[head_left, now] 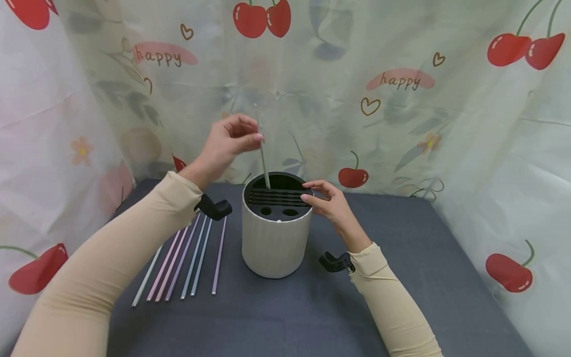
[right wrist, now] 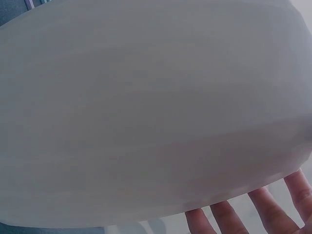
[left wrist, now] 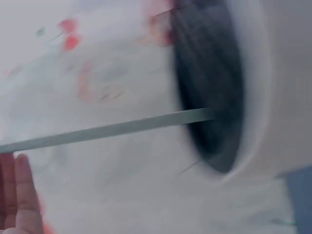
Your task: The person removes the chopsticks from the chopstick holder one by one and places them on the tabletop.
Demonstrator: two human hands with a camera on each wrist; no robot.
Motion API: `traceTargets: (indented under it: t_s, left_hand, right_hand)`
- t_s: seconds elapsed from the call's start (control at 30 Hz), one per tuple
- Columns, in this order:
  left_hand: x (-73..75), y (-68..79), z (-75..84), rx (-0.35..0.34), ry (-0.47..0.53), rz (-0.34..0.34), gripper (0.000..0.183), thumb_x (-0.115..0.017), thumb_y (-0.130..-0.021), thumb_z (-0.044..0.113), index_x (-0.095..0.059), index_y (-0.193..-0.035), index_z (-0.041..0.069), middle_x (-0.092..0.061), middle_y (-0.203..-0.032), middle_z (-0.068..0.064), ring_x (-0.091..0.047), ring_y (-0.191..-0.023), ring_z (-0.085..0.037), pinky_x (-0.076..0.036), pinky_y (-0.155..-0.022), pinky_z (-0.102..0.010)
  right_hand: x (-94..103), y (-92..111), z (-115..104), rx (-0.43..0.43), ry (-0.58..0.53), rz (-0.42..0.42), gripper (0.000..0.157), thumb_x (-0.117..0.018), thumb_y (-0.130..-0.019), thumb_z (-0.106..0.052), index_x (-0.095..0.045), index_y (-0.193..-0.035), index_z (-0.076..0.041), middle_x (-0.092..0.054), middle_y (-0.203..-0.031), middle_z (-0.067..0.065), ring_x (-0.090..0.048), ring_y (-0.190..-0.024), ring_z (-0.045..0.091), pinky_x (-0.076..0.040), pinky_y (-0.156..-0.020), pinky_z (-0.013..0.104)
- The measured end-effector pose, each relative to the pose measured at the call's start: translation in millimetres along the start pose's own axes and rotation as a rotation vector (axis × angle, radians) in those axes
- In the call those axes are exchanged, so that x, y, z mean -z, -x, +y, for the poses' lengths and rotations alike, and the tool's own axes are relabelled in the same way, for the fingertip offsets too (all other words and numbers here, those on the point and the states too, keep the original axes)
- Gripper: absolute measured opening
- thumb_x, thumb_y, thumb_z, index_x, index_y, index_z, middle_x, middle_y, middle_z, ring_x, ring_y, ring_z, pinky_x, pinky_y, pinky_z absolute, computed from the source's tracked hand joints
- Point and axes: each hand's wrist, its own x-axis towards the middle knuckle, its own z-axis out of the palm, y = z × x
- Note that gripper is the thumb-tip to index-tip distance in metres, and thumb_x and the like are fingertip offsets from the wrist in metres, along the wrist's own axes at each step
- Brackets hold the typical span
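Observation:
A white ribbed holder [head_left: 276, 243] with a black slotted top stands on the dark grey table [head_left: 401, 297]. My left hand [head_left: 232, 141] pinches a grey-green straw [head_left: 264, 161] upright, and its lower end enters a slot at the holder's back. The left wrist view shows the straw [left wrist: 112, 129] reaching into the dark opening of the holder [left wrist: 273, 83]. My right hand [head_left: 327, 201] rests with straight fingers against the holder's right rim. The white wall of the holder [right wrist: 146, 112] fills the right wrist view, with my right hand's fingertips [right wrist: 263, 212] below it.
Several pastel straws [head_left: 187, 260] lie side by side on the table left of the holder. A cherry-print curtain [head_left: 401, 89] hangs behind and on both sides. Bare table lies in front and to the right.

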Motion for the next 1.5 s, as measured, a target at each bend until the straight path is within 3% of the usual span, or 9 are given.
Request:
traceTargets:
  t_s: [0.13, 0.27, 0.43, 0.6, 0.77, 0.87, 0.93, 1.2, 1.5]
  left_hand:
    - [25.6, -9.6, 33.0, -0.164, 0.233, 0.152, 0.012, -0.067, -0.085, -0.007, -0.065, -0.091, 0.003, -0.066, -0.083, -0.007, -0.068, -0.076, -0.016, -0.06, -0.076, -0.029]
    - [61.5, -12.9, 56.1, -0.226, 0.357, 0.329, 0.018, -0.072, -0.08, -0.007, -0.063, -0.094, -0.002, -0.063, -0.084, -0.01, -0.067, -0.073, -0.02, -0.061, -0.072, -0.032]
    - [115.4, -2.2, 57.8, -0.152, 0.255, 0.524, 0.03, -0.08, -0.073, -0.003, -0.065, -0.099, 0.0, -0.062, -0.083, -0.009, -0.068, -0.069, -0.018, -0.06, -0.062, -0.029]
    - [166.1, 23.4, 36.7, -0.005, 0.117, 0.606, 0.028, -0.077, -0.076, -0.003, -0.071, -0.101, 0.005, -0.067, -0.078, -0.005, -0.069, -0.066, -0.013, -0.059, -0.058, -0.023]
    - [206.3, 57.5, 0.1, 0.193, -0.152, 0.545, 0.027, -0.069, -0.086, 0.002, -0.069, -0.113, 0.007, -0.068, -0.076, 0.007, -0.067, -0.066, -0.003, -0.057, -0.059, -0.018]
    - [219.6, 78.5, -27.2, 0.294, -0.413, 0.459, 0.037, -0.063, -0.092, 0.009, -0.058, -0.128, 0.002, -0.064, -0.076, 0.019, -0.064, -0.07, 0.004, -0.056, -0.063, -0.015]
    - [225.3, 90.0, -45.3, 0.339, -0.5, 0.422, 0.044, -0.063, -0.093, 0.009, -0.052, -0.133, -0.004, -0.063, -0.076, 0.022, -0.064, -0.069, 0.005, -0.056, -0.063, -0.015]
    - [239.6, 125.1, -103.9, 0.45, -0.583, 0.304, 0.041, -0.058, -0.093, -0.005, -0.046, -0.129, -0.02, -0.066, -0.073, 0.018, -0.062, -0.066, 0.003, -0.057, -0.06, -0.02]
    - [241.7, 148.2, -143.3, 0.634, -0.663, 0.269, 0.04, -0.061, -0.091, -0.003, -0.052, -0.127, -0.017, -0.069, -0.089, -0.005, -0.062, -0.068, -0.001, -0.059, -0.062, -0.024]
  right_hand:
    - [-0.3, 0.6, -1.1, 0.003, 0.005, 0.006, 0.037, -0.069, -0.09, -0.02, -0.058, -0.124, -0.01, -0.046, -0.141, 0.006, -0.048, -0.128, 0.026, -0.045, -0.103, 0.054]
    - [0.0, 0.3, -0.7, 0.0, 0.002, 0.006, 0.038, -0.069, -0.09, -0.02, -0.058, -0.124, -0.01, -0.047, -0.141, 0.007, -0.048, -0.128, 0.027, -0.044, -0.103, 0.055]
    - [0.2, -0.2, 1.2, -0.002, -0.004, 0.007, 0.036, -0.069, -0.09, -0.019, -0.058, -0.123, -0.01, -0.047, -0.14, 0.007, -0.049, -0.126, 0.026, -0.045, -0.103, 0.054]
    - [-0.7, -0.4, 2.4, 0.001, 0.0, 0.007, 0.034, -0.069, -0.09, -0.019, -0.059, -0.122, -0.011, -0.047, -0.14, 0.008, -0.053, -0.121, 0.028, -0.045, -0.103, 0.054]
    - [-1.4, -0.4, 2.3, 0.01, 0.002, 0.006, 0.034, -0.069, -0.09, -0.019, -0.059, -0.122, -0.01, -0.047, -0.14, 0.009, -0.051, -0.123, 0.028, -0.044, -0.103, 0.055]
    - [-1.3, -0.6, 2.5, 0.011, 0.002, 0.005, 0.033, -0.069, -0.09, -0.018, -0.059, -0.121, -0.011, -0.047, -0.14, 0.008, -0.048, -0.125, 0.027, -0.044, -0.104, 0.055]
    - [-1.0, -0.8, 2.6, 0.01, 0.002, 0.006, 0.032, -0.068, -0.091, -0.018, -0.059, -0.12, -0.011, -0.047, -0.139, 0.008, -0.047, -0.127, 0.026, -0.043, -0.104, 0.055]
    - [-0.6, -1.0, 0.7, 0.011, 0.0, -0.001, 0.036, -0.068, -0.091, -0.019, -0.057, -0.123, -0.009, -0.047, -0.139, 0.008, -0.052, -0.124, 0.028, -0.044, -0.104, 0.054]
    - [-0.7, 0.6, 0.7, 0.014, -0.01, -0.001, 0.033, -0.069, -0.09, -0.019, -0.059, -0.121, -0.012, -0.046, -0.14, 0.008, -0.052, -0.124, 0.028, -0.044, -0.104, 0.055]
